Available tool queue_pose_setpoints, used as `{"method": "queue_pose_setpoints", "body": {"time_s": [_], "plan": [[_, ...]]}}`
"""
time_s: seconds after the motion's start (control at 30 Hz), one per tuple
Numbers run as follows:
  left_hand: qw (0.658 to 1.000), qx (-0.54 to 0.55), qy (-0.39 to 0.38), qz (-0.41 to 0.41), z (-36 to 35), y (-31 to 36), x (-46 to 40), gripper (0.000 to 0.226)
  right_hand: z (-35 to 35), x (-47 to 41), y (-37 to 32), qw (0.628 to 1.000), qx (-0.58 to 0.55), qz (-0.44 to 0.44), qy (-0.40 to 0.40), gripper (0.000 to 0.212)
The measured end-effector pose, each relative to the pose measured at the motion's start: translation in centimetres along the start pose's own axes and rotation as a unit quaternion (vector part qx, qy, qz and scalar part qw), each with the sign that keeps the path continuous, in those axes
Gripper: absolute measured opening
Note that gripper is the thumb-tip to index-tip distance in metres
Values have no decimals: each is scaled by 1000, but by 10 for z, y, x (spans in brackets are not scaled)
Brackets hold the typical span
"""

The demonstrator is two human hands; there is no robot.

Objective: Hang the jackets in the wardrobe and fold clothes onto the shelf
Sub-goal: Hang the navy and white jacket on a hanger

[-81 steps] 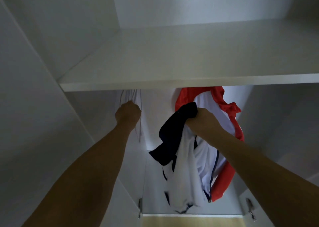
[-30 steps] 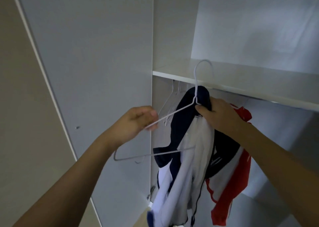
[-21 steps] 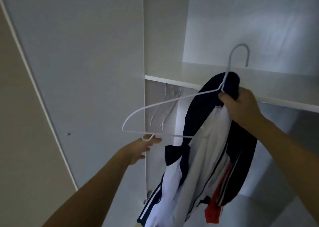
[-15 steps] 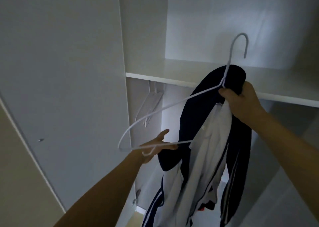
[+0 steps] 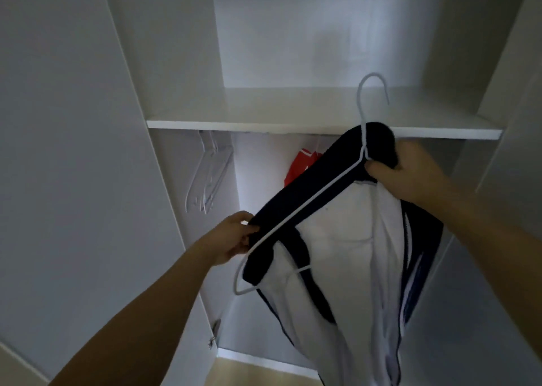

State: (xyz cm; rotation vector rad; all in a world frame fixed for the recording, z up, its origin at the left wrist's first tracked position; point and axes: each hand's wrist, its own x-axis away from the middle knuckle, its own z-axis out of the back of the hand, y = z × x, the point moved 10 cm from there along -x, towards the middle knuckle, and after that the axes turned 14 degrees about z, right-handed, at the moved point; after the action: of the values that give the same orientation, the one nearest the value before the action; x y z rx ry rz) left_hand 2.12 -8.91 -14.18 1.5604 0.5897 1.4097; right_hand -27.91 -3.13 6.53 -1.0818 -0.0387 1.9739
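Head view: the right hand (image 5: 410,174) is clenched around the neck of a white wire hanger (image 5: 319,198) together with the dark collar of a navy-and-white jacket (image 5: 346,239), thumb pressed against the fabric just below the twist of the wire. The hanger's hook rises above this hand and stands in front of the shelf's front edge. The left hand (image 5: 234,237) pinches the dark shoulder of the jacket at the hanger's lower left end, fingers curled round the cloth; whether it also grips the wire there I cannot tell. The hanger slopes down from the right hand to the left hand, and its rounded left end and part of the bottom bar show outside the cloth. The jacket's navy shoulder band lies along the sloping wire, and its white body with dark trim hangs down below both hands, in front of the open wardrobe.

Behind the jacket, under the white shelf (image 5: 293,123), part of a red garment (image 5: 299,165) hangs. Toward the left end of the space under the shelf, several bare white hangers (image 5: 206,177) hang close together. The open wardrobe door (image 5: 73,151) stands at the left, and a strip of light wooden floor (image 5: 258,374) shows below.
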Motion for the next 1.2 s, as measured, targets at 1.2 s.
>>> {"method": "queue_pose_setpoints", "body": {"time_s": [1.2], "plan": [[776,-132,358,-501,-40,112,162,25,-81,-59,-59,995,-43,-61,59,30]]}}
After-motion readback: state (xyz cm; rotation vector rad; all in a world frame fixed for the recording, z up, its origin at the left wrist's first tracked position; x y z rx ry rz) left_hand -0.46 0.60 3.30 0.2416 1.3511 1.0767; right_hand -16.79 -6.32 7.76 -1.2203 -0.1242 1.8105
